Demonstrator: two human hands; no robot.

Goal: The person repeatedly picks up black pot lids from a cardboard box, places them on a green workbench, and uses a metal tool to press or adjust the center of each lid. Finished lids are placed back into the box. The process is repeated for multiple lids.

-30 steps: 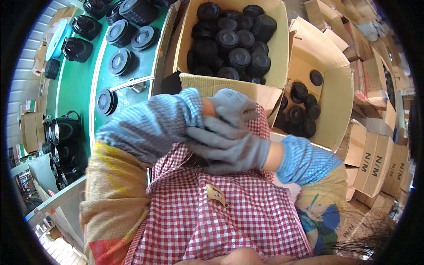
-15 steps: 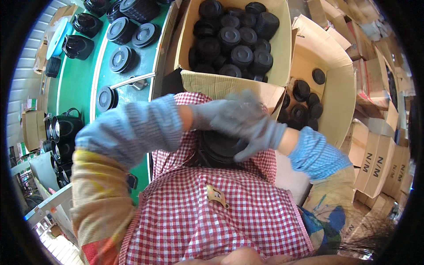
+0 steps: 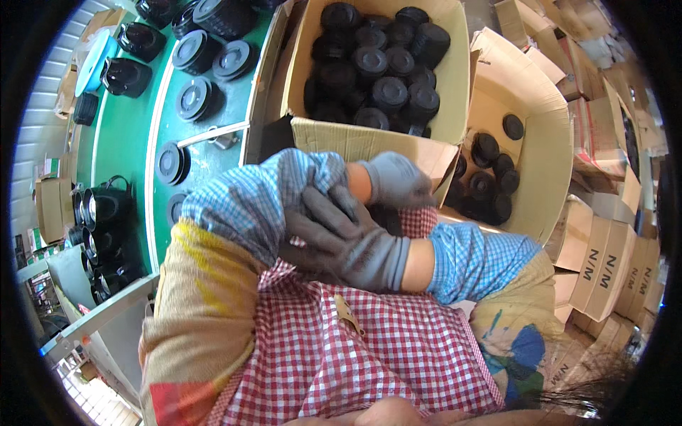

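My arms are crossed in front of me, in grey gloves and blue checked sleeve covers. My left hand (image 3: 399,180) reaches out to the right, below the front wall of the lid box; its fingers are blurred and point away, so their grip is hidden. Nearer my body, my right hand (image 3: 348,241) lies with fingers spread against the left sleeve cover (image 3: 249,195), holding nothing that shows. Between the hands a black object (image 3: 386,219) shows in part over my lap, mostly covered by them.
Ahead stands a cardboard box (image 3: 369,133) of black round lids (image 3: 389,92). A second carton (image 3: 550,135) on the right holds several more. On the left, a green table (image 3: 131,153) carries lid stacks (image 3: 195,98) and black pots (image 3: 126,76). Flattened cartons (image 3: 604,263) lie far right.
The hands were together over a round black thing in my lap. Now the left hand has moved right and the right hand has come left and nearer, onto the left sleeve cover.
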